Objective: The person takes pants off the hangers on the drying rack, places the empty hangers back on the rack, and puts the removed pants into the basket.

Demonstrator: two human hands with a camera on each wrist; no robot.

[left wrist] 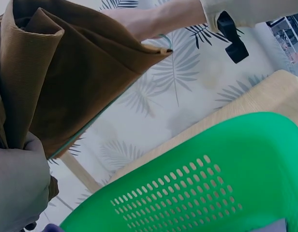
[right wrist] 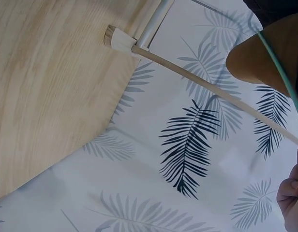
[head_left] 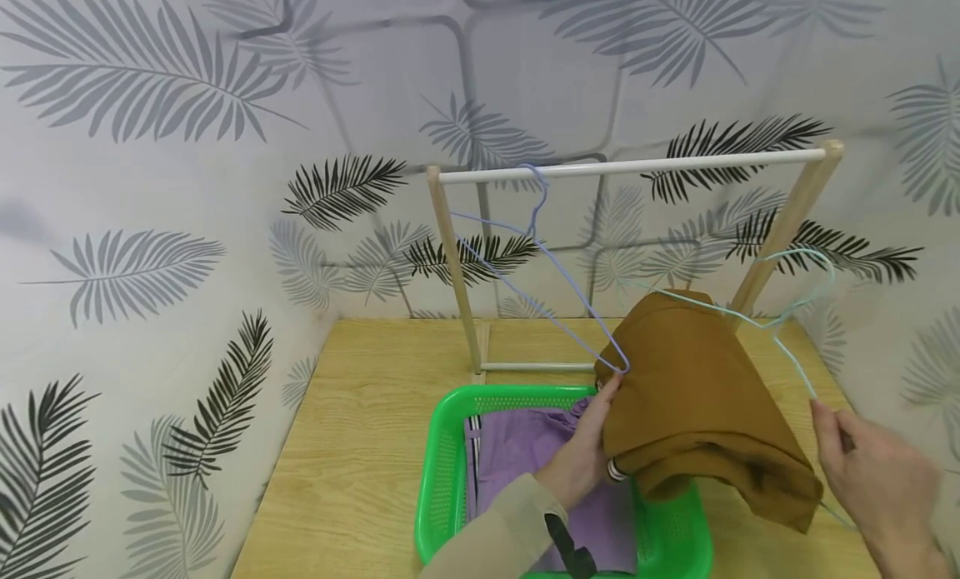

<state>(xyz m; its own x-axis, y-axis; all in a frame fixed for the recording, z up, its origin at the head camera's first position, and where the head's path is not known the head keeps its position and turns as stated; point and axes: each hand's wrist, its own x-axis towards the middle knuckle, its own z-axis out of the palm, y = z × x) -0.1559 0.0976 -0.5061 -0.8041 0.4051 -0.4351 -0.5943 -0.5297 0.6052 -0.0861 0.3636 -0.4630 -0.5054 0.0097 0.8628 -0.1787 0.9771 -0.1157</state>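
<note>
A brown folded garment [head_left: 682, 379], with a bit of striped trim at its left edge, is held up over the right part of a green basket. My left hand [head_left: 581, 454] grips its left edge; in the left wrist view the left hand [left wrist: 18, 183] is partly under the cloth. A mint-green hanger [head_left: 791, 354] runs along the garment, its hook up at the right, and its lower bar is mostly hidden by the cloth. My right hand [head_left: 877, 462] pinches the hanger's right side. The right hand [right wrist: 291, 203] shows only at the edge of the right wrist view.
The green basket [head_left: 431, 487] contains a folded purple garment [head_left: 517, 454]. Behind it stands a rack with a white top bar [head_left: 637, 167], on which a lilac hanger [head_left: 577, 287] hangs by its hook. The wooden table [head_left: 360, 446] meets leaf-patterned walls at the back and sides.
</note>
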